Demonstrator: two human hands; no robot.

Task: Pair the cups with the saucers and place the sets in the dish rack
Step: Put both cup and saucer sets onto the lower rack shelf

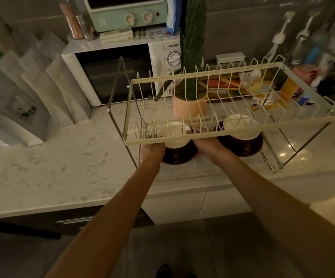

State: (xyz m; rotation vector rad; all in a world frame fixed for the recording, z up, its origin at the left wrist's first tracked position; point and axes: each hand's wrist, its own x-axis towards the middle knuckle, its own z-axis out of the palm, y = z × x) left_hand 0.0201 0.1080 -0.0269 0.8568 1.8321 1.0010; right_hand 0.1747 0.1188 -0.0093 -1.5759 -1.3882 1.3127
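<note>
A two-tier cream wire dish rack stands on the marble counter. Under its upper tier, on the lower level, sit two sets, each a cream-lined cup on a dark brown saucer. My left hand grips the left edge of the left saucer, which carries the left cup. My right hand holds that saucer's right side, its fingers partly hidden by the rack's front bar. The right cup rests on its saucer, untouched by either hand.
A potted cactus in a pink pot stands behind the rack. A white microwave with a green toaster oven on top sits at the back left. Packets and clutter lie at the back right. The counter edge runs below.
</note>
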